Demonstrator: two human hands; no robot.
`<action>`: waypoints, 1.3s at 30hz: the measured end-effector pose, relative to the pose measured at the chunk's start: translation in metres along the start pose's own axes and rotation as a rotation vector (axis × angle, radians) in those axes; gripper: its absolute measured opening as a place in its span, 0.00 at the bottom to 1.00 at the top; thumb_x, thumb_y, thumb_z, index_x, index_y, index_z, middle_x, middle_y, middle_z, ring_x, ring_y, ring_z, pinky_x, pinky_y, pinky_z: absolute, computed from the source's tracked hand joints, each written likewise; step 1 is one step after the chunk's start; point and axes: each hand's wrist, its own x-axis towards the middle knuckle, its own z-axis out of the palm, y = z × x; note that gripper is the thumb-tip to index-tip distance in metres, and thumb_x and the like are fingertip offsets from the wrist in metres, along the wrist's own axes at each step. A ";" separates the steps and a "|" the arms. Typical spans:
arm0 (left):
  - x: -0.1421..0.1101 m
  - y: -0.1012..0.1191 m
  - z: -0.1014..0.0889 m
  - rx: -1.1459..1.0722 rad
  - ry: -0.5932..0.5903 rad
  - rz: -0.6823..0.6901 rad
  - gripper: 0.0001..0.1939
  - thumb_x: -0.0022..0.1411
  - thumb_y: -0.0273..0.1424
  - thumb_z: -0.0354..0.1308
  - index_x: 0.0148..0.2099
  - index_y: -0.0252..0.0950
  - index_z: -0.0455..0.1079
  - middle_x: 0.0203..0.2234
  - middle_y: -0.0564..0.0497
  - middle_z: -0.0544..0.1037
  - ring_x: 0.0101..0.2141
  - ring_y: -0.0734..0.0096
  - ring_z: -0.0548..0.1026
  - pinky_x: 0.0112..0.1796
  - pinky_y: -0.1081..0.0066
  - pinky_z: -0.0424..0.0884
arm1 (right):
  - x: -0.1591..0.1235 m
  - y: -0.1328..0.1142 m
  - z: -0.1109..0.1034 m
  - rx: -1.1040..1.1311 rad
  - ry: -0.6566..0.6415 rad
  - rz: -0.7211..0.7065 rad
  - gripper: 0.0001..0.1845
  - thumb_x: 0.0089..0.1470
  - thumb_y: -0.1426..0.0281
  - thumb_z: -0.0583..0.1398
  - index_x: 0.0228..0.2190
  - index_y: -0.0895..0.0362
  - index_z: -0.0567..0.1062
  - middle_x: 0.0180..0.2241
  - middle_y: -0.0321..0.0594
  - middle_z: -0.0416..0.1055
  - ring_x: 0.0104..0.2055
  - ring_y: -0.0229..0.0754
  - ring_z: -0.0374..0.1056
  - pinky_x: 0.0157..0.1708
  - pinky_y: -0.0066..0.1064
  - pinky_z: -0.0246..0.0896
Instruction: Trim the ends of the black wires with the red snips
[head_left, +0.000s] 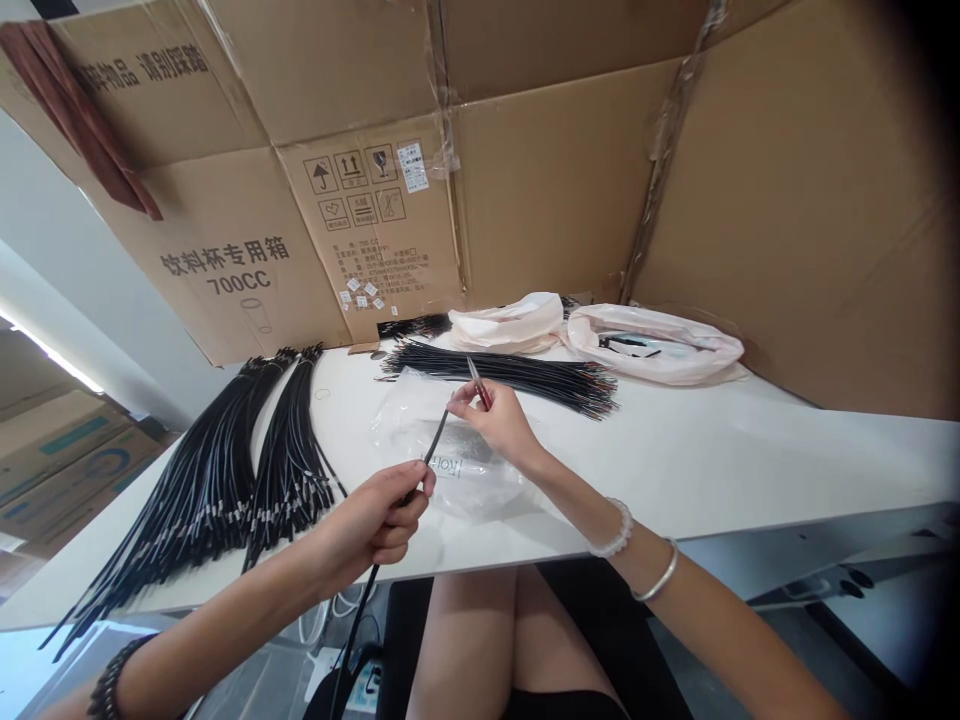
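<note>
My left hand (pixel 394 510) is closed around a black cable (pixel 437 438), whose lower length hangs past the table's front edge. At the cable's upper end, the fingertips of my right hand (pixel 491 420) pinch together. That hand also holds what looks like tweezers (pixel 478 383), dark red with a pointed silver tip facing up and away. The exact cable tip is hidden by my fingers. Beneath both hands lies a clear plastic bag (pixel 480 490) with printed letters. Just behind them is a bundle of black cables (pixel 502 375) with coppery ends.
Bound bunches of black cables (pixel 217 450) cover the left of the white table (pixel 787 460). Two pale, rolled-down bags (pixel 510 322) stand at the back, the right one holding small items. Tall cardboard (pixel 555 190) walls the rear, with a brown cloth (pixel 90 120) over it.
</note>
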 end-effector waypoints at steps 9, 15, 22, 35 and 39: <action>0.036 0.009 0.023 -0.188 0.091 0.206 0.11 0.68 0.34 0.45 0.34 0.34 0.59 0.15 0.63 0.47 0.12 0.88 0.43 0.14 0.83 0.43 | -0.006 -0.010 0.004 -0.060 0.004 -0.115 0.03 0.44 0.70 0.64 0.25 0.57 0.76 0.37 0.39 0.65 0.33 0.36 0.61 0.36 0.30 0.57; 0.043 0.010 0.029 -0.307 0.173 0.282 0.13 0.70 0.32 0.44 0.31 0.33 0.58 0.14 0.63 0.45 0.13 0.88 0.41 0.14 0.82 0.40 | -0.008 -0.009 -0.002 -0.043 -0.006 -0.160 0.03 0.47 0.71 0.63 0.26 0.58 0.77 0.38 0.40 0.65 0.37 0.38 0.64 0.41 0.32 0.60; 0.038 0.011 0.024 -0.339 0.160 0.300 0.12 0.69 0.32 0.45 0.32 0.33 0.58 0.14 0.64 0.46 0.13 0.88 0.41 0.14 0.81 0.39 | -0.005 0.003 -0.008 -0.004 0.018 -0.159 0.16 0.60 0.62 0.53 0.35 0.57 0.78 0.43 0.44 0.71 0.47 0.42 0.66 0.52 0.37 0.60; 0.034 0.019 0.021 -0.506 0.024 0.115 0.13 0.70 0.31 0.42 0.32 0.32 0.58 0.15 0.63 0.44 0.14 0.88 0.37 0.13 0.82 0.37 | -0.019 0.002 0.001 -0.117 -0.047 -0.341 0.20 0.64 0.59 0.49 0.42 0.58 0.74 0.62 0.48 0.58 0.65 0.43 0.54 0.63 0.38 0.51; 0.033 0.020 0.020 -0.539 0.001 0.120 0.14 0.71 0.30 0.41 0.32 0.33 0.58 0.15 0.63 0.43 0.14 0.88 0.36 0.13 0.83 0.36 | -0.026 0.001 0.004 -0.181 -0.097 -0.401 0.14 0.64 0.64 0.49 0.40 0.57 0.72 0.64 0.47 0.53 0.67 0.43 0.49 0.65 0.42 0.48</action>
